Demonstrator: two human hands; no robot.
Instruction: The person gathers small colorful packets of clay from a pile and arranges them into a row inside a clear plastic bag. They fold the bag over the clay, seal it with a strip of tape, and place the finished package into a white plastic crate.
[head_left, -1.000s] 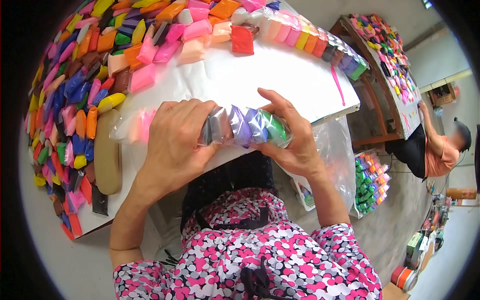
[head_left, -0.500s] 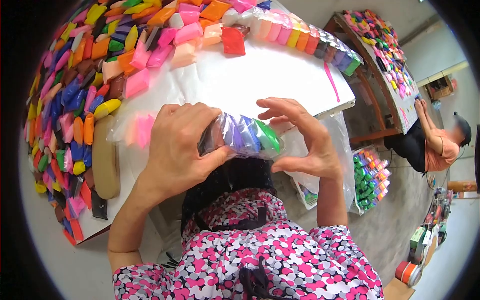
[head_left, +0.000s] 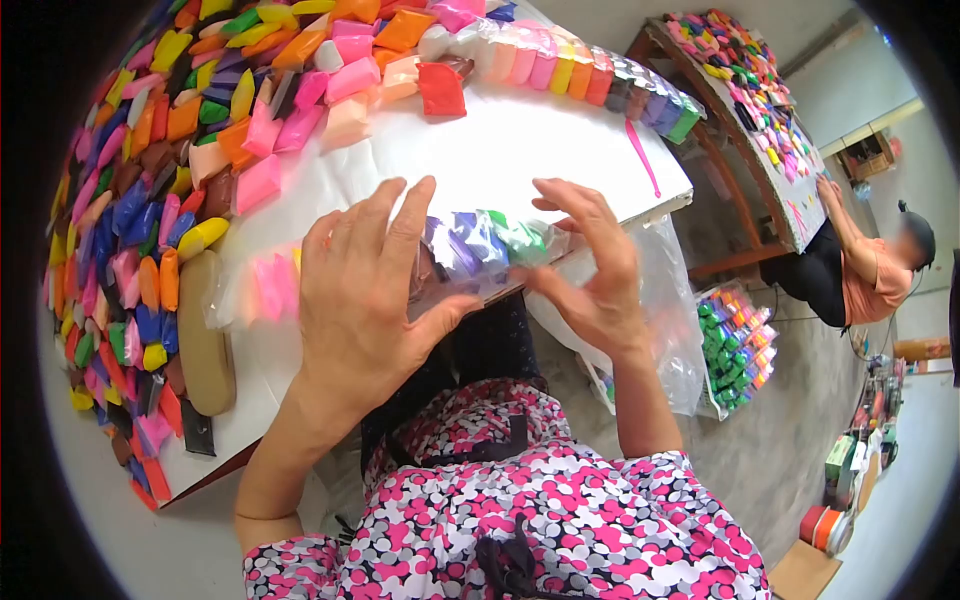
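Observation:
A long clear bag holding a row of soft, clay-like coloured packets [head_left: 465, 243] lies along the near table edge. Its purple, blue and green end shows between my hands, and pink packets [head_left: 275, 285] show to the left of my left hand. My left hand [head_left: 360, 270] spreads over the middle of the row, fingers stretched out and thumb apart, hiding the packets under it. Around the green end curves my right hand [head_left: 595, 265], slightly blurred, its thumb on the near side and its fingers apart on the far side.
Many loose coloured packets [head_left: 150, 210] cover the table's left and back. A similar bagged row [head_left: 570, 75] lies at the back, with a pink strip [head_left: 643, 158] nearby. A tan block [head_left: 208, 335] sits at left. Right: a filled basket [head_left: 735, 350] and a person [head_left: 880, 265] at another table.
My left hand has loosened from the bagged row and its fingers have straightened. The row now rests lower at the table edge. My right hand has moved left, closer to the green end.

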